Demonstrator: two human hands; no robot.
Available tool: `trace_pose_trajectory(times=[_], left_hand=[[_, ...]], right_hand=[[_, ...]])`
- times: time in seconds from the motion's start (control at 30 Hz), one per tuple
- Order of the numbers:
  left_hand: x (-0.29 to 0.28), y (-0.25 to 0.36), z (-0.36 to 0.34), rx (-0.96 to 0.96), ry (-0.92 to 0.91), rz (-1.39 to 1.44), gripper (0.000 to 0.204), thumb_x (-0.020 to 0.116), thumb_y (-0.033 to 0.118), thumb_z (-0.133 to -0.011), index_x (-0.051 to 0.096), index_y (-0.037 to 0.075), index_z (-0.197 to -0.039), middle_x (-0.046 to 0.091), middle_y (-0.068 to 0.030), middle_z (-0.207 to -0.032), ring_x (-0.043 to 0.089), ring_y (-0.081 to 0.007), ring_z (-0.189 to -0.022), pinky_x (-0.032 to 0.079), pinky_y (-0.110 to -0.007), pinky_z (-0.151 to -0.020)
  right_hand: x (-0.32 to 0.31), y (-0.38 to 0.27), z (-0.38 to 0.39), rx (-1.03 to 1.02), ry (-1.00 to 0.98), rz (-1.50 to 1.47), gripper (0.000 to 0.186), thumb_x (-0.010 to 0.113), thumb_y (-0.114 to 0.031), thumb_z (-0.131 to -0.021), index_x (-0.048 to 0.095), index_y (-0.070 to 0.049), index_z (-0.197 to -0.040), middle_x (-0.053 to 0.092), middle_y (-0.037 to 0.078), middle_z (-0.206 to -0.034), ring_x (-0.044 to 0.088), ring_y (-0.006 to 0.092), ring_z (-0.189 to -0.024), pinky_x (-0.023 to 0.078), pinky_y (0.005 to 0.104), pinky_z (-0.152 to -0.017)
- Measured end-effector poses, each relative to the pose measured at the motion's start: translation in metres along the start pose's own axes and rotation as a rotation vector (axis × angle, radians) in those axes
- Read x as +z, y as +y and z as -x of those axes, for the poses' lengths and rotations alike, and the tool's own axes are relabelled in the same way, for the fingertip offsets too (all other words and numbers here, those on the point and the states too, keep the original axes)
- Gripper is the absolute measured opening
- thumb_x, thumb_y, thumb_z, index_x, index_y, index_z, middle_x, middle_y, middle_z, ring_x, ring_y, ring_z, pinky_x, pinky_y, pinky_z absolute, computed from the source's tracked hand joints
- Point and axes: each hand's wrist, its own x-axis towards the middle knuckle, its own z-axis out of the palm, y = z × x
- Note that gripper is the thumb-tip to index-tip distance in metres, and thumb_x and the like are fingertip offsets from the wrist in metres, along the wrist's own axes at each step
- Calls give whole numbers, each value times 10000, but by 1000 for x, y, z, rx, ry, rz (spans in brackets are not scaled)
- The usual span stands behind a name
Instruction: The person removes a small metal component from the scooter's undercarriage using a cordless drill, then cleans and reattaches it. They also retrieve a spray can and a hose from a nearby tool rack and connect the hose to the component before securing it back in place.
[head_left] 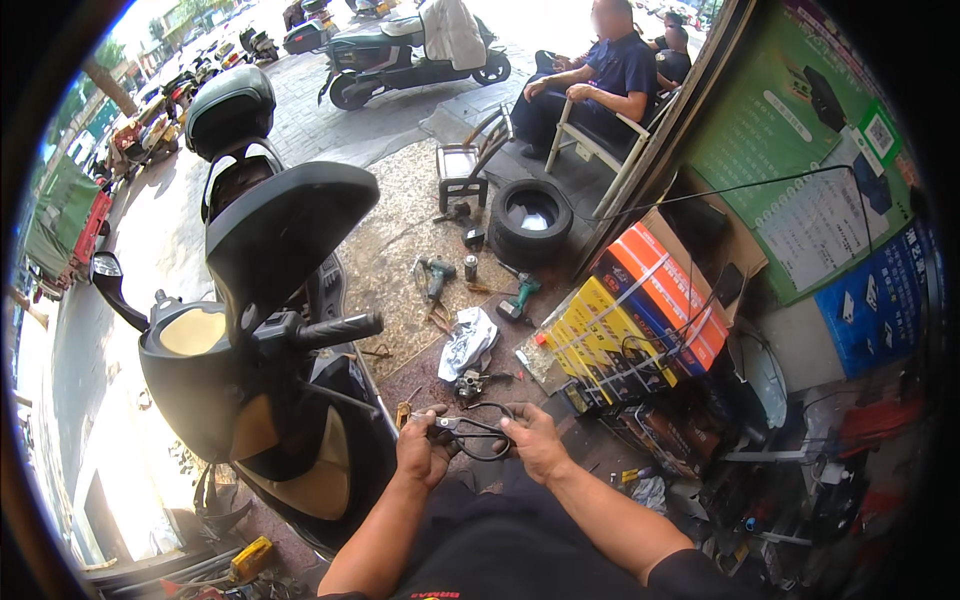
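Note:
Between my two hands is a pair of scissors (487, 437) with large black loop handles and a metal pivot. My left hand (424, 452) is closed around the pivot and blade end, which its fingers partly hide. My right hand (537, 442) grips the loop handles, thumb on top. Just beyond them a small metal engine part (470, 384) with short hoses lies on the ground. It is beside a crumpled silver plastic bag (468, 342).
A dark scooter (290, 430) stands close on my left. Cordless drills (437, 278), a can (471, 267) and a tire (530, 224) lie ahead. Stacked orange and yellow boxes (625, 330) are at right. A person (615, 80) sits on a chair farther off.

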Motion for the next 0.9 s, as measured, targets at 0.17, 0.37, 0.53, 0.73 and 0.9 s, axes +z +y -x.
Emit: trace_pose_trajectory(times=[0.17,0.37,0.53,0.73,0.9], left_hand=[[51,3,-53,45,2,48,312,481,313,-1063,665,85,-1170,641,-42,-951,607,-216,-827,496,-393,-733],[130,10,-116,93,78,121,236,536,290,-1063,679,120,-1143,634,-32,-896,629,-186,-764,519,-363,-664],[176,21,-151,64,-33,101,283,539,301,-1055,690,98,-1180,638,-31,-878,631,-198,-764,520,-372,-688],[191,49,-241,21,-103,96,458,482,486,-1053,684,83,-1136,720,-88,-981,672,-227,-800,534,-391,-722],[161,102,-344,115,107,135,479,512,551,-1028,648,95,-1083,683,-31,-814,607,-162,-655,489,-321,-606]], right_hand=[[-27,-57,-74,-224,-39,139,350,654,-43,-1017,539,60,-1331,667,93,-1010,651,141,-822,577,285,-679],[-56,-128,-126,57,-52,-88,274,641,-112,-1012,591,-34,-1270,685,70,-995,679,164,-789,575,311,-686],[-72,-153,-157,68,-167,-276,180,628,-147,-1044,633,-65,-1204,728,60,-1000,700,172,-799,586,317,-677],[-80,-184,-224,-213,-81,-25,133,599,-115,-1061,676,-34,-1132,735,79,-980,713,174,-785,613,314,-717],[-88,-207,-268,-395,-111,-15,141,579,-93,-1063,683,-23,-1129,752,112,-1031,731,189,-818,613,317,-742]])
